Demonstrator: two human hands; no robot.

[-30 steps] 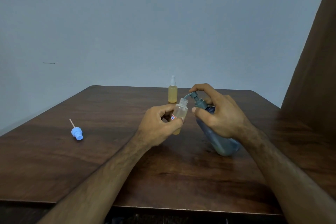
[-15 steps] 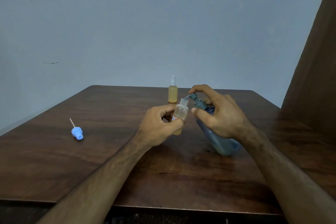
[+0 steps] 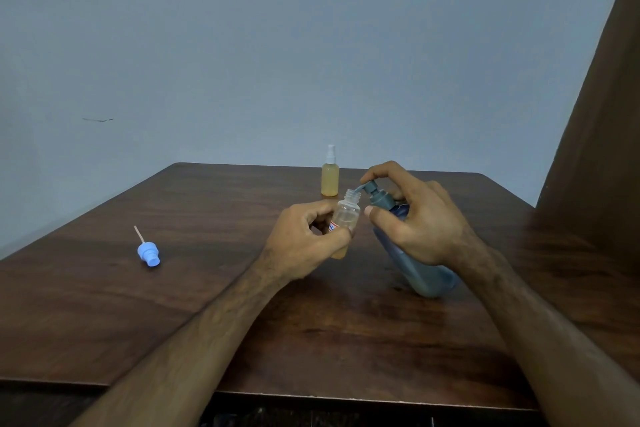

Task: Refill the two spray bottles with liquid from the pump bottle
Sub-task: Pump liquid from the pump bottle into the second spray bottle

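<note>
My left hand (image 3: 304, 243) grips a small clear spray bottle (image 3: 347, 215) with its cap off, yellowish liquid showing low in it. My right hand (image 3: 419, 218) holds the blue-grey pump bottle (image 3: 412, 267), which leans left with its base on the table. The index finger rests on the pump head (image 3: 373, 188), and the spout sits right at the open neck of the small bottle. A second spray bottle (image 3: 330, 177), full of yellow liquid and capped in white, stands upright behind them. The blue spray cap (image 3: 148, 252) with its dip tube lies on the table at the left.
Everything sits on a dark wooden table (image 3: 207, 305), whose front edge runs near the bottom of the view. A plain grey-blue wall is behind it. A brown panel (image 3: 599, 149) rises along the right side.
The pump head has dipped slightly under my right index finger. Both hands and bottles stay in nearly the same place.
</note>
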